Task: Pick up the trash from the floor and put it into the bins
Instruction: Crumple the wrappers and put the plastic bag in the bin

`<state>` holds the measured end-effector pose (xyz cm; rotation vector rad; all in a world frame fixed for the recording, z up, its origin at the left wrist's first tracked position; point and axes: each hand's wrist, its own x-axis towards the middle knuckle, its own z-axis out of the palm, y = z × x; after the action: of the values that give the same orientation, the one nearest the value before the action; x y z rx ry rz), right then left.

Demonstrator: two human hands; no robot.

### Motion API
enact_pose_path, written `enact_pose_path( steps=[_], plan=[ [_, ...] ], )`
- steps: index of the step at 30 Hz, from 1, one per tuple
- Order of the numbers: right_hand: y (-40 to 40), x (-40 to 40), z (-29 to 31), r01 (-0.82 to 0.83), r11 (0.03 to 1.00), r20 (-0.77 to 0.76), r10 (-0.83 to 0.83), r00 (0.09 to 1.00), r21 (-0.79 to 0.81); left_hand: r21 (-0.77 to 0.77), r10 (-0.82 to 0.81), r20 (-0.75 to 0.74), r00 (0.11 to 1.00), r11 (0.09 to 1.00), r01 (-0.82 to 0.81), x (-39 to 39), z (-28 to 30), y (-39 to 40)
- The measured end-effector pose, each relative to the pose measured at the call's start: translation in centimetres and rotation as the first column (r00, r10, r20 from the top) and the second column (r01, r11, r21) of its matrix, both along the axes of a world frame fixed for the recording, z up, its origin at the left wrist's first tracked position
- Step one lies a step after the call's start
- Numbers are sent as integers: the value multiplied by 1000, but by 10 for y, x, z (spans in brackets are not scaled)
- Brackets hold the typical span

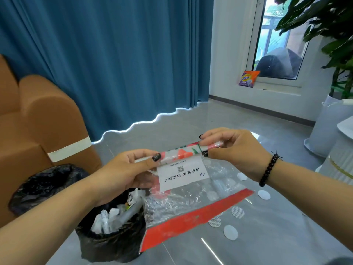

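A clear plastic bag (191,203) with red borders and a white printed label hangs in front of me, held up by its rolled top edge. My left hand (126,169) pinches the left end of that roll, and my right hand (231,148) pinches the right end. Below the bag's left part stands a bin lined with a black bag (112,240), holding crumpled white paper and plastic scraps. A second black-lined bin (42,184) sits further left, partly hidden behind my left forearm.
A brown sofa (38,121) stands at the left before a blue curtain (114,54). A white plant pot (328,127) and white ribbed containers (342,165) are at the right. An orange-purple packet (248,78) leans by the window. The grey tiled floor (267,236) stretches ahead.
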<state>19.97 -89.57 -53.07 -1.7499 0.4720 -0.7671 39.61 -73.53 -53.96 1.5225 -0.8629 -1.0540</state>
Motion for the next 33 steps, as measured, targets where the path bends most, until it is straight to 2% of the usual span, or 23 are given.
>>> enact_pose_path(
  steps=[4, 6, 10, 14, 17, 21, 23, 25, 28, 30, 33],
  plan=[
    [1, -1, -2, -107, 974, 8, 107, 994, 199, -78, 52, 85, 995, 996, -46, -1, 4, 2],
    [0, -1, -2, -127, 962, -18, 135, 991, 240, -100, 76, 95, 993, 993, -67, -1, 6, 3],
    [1, -1, -1, -92, 981, -74, 106, 992, 173, -94, 80, 112, 990, 993, -70, 3, 5, 5],
    [-1, 0, -3, -61, 998, -55, 62, 997, 18, -83, 25, 20, 999, 996, -23, 2, 4, 5],
    [0, 0, -3, -65, 998, -72, 64, 995, -6, -86, 61, 65, 996, 995, -55, 0, 4, 4],
    [-2, 1, -5, -67, 993, -41, 72, 997, 98, -116, 75, 97, 993, 991, -63, 2, 4, 4],
    [-2, 2, -5, -107, 958, -10, 113, 994, 266, -133, 84, 125, 989, 989, -67, 3, 3, 4],
    [0, 3, -4, -146, 922, -65, 181, 981, 360, -139, 94, 145, 985, 988, -73, 4, 3, 4],
    [1, 3, -9, -139, 966, -178, 179, 968, 217, -112, 79, 94, 992, 991, -68, 3, 2, 4],
    [-1, 3, -11, -87, 987, -161, 109, 981, 138, -88, 36, -9, 999, 995, -36, 2, 2, 4],
    [-3, 2, -9, -75, 990, -145, 92, 985, 122, -44, -22, -119, 993, 999, 17, 0, 1, 4]
  ],
)
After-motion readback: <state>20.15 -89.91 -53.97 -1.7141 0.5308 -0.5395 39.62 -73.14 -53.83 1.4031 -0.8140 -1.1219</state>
